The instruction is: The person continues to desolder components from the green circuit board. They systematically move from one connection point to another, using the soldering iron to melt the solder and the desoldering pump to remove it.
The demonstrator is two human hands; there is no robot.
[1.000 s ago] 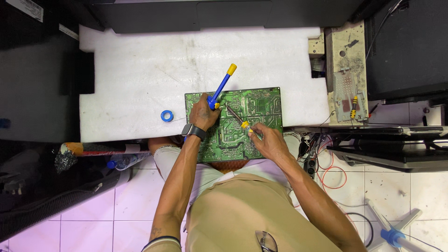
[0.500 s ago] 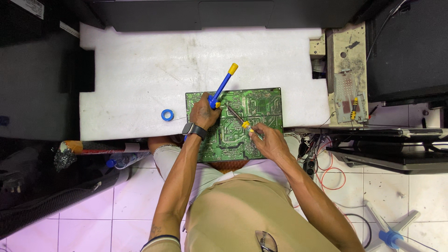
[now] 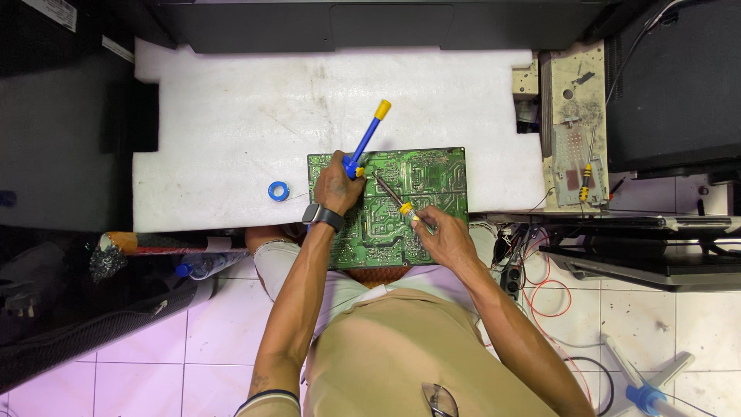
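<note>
A green circuit board [image 3: 432, 177] lies on the near edge of a white foam sheet [image 3: 255, 108], partly over my lap. My left hand [image 3: 336, 185] grips a blue desoldering pump with a yellow cap [image 3: 369, 135], its tip down on the board's upper left. My right hand [image 3: 441, 238] holds a soldering iron with a yellow collar [image 3: 395, 197]; the metal tip points up-left toward the pump's nozzle. A dark watch sits on my left wrist.
A small blue roll [image 3: 279, 190] lies on the foam left of the board. A metal chassis plate with a yellow-handled tool [image 3: 575, 131] stands at the right. Red and black cables [image 3: 540, 286] trail on the tiled floor; dark equipment flanks both sides.
Both hands stay on the board; the pump and iron have barely shifted.
</note>
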